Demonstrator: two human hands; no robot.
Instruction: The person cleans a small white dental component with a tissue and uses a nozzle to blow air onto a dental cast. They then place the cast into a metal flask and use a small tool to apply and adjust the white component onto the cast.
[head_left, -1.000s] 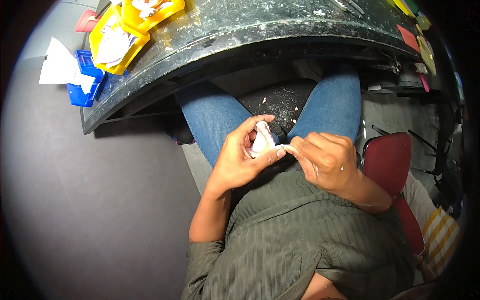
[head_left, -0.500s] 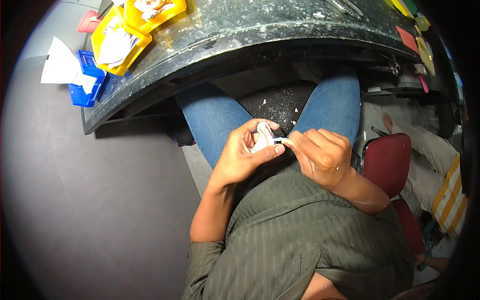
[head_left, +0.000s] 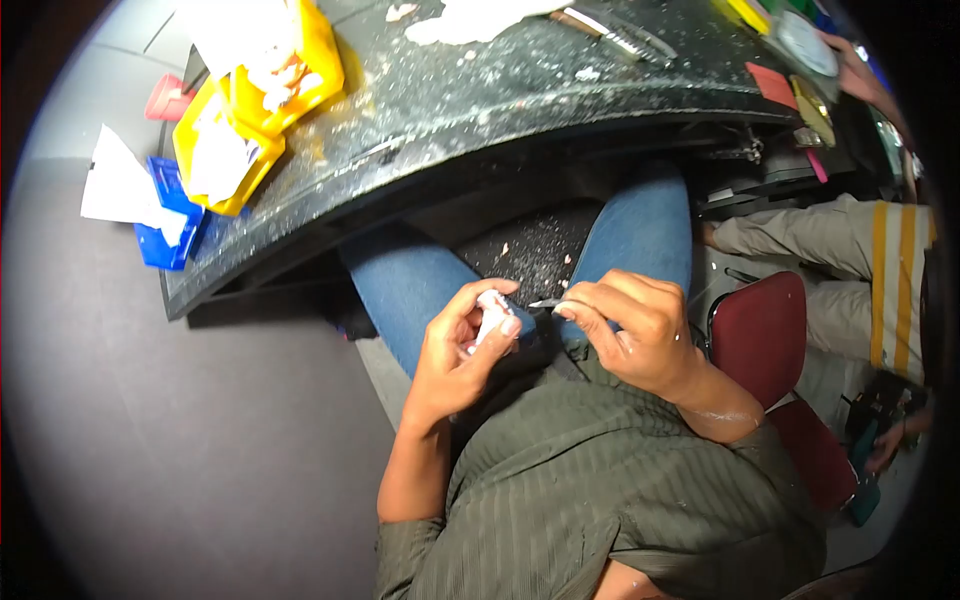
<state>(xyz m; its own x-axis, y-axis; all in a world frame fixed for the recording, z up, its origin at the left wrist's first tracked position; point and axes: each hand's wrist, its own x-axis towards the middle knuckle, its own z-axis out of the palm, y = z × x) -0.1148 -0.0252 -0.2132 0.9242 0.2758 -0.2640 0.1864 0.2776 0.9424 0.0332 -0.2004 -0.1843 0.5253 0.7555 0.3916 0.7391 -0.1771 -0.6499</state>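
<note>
Over my lap, my left hand [head_left: 448,355] is closed around a small white-and-pink lump [head_left: 490,318], gripped between thumb and fingers; part of it is hidden in the palm. My right hand [head_left: 642,325] pinches a small knife [head_left: 543,303] with a pointed metal blade. Its tip points left toward the lump, with a short gap between them, and its handle is covered by my fingers. White dust marks the right wrist and knuckles.
A dark workbench [head_left: 460,110] curves ahead, scattered with white crumbs and slim tools [head_left: 610,35]. Yellow bins [head_left: 265,150] and a blue bin [head_left: 160,255] hold papers and scraps at left. A red chair [head_left: 765,325] stands at right, beside another person's legs [head_left: 850,240].
The right hand has drawn away from the lump, so the blade now shows apart from it. Both hands sit lower in view, and the view has shifted. Another person's hand appears at upper right.
</note>
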